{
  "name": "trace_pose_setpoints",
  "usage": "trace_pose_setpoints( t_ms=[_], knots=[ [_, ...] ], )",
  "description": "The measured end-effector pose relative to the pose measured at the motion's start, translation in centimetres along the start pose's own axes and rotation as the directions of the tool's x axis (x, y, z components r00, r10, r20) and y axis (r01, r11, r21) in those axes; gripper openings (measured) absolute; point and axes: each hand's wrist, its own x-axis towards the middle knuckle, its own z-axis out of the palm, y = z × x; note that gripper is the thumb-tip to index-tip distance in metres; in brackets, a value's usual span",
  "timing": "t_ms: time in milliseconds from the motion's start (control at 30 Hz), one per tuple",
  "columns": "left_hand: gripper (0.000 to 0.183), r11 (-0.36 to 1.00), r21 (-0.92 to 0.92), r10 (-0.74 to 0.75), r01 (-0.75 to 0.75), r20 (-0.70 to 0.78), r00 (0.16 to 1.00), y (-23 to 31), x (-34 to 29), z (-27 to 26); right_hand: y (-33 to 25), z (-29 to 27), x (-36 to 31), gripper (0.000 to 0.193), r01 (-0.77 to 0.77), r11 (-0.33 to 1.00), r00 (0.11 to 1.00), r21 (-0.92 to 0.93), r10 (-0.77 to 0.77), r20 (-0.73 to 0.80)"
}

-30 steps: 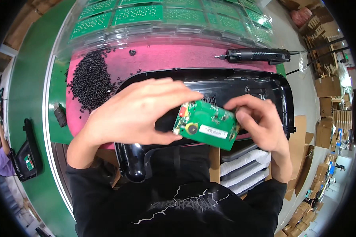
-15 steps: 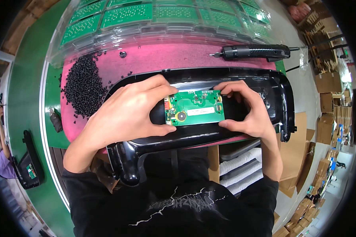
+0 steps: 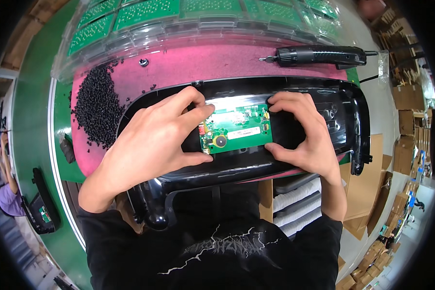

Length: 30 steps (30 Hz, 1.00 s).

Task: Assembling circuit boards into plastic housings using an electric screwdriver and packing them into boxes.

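Note:
Between my two hands is a green circuit board (image 3: pixel 244 141) with a white label strip, a round buzzer-like part and small components along its left end. My left hand (image 3: pixel 152 130) grips the left end, thumb at the near corner and fingers at the far corner. On the right end my right hand (image 3: pixel 307 133) pinches the corners the same way. Under the board lies a long, glossy black plastic housing (image 3: pixel 198 174), its hollow side up. Whether the board touches the housing is hidden.
A heap of small black screws (image 3: pixel 97 106) lies at the left of the pink mat (image 3: pixel 188 60). A black electric screwdriver (image 3: pixel 321 56) rests beyond the housing. Clear trays (image 3: pixel 145 36) of green boards stand at the back. At far left, another person's sleeve (image 3: pixel 10 200) shows near a similar housing (image 3: pixel 41 212).
The board has tilted slightly, its right end shifting a little away from me, still in both hands. The housing's right end appears farther right, and the whole view has shifted slightly.

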Motion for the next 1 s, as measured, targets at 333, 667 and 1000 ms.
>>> trace_pose_setpoints(
  t_ms=[333, 667, 1000],
  knots=[
    [0.064, 1.0, 0.015, 0.022, -0.022, -0.032, 0.999, -0.3, -0.5, -0.2, -0.4, 0.5, 0.5, 0.049, 0.002, 1.0, 1.0, -0.028, -0.002, -0.003],
    [0.069, 0.992, -0.004, 0.124, -0.124, 0.022, 0.992, -1.3, -1.1, -0.1, -1.6, 0.4, 0.5, 0.067, -0.078, 0.99, 0.993, -0.118, 0.088, 0.076],
    [0.038, 0.921, 0.337, -0.095, 0.197, -0.296, 0.95, -6.5, -3.8, -4.4, 4.6, -13.0, -1.7, 0.046, -0.48, 0.79, 0.821, -0.382, 0.251, -0.513]
  ],
)
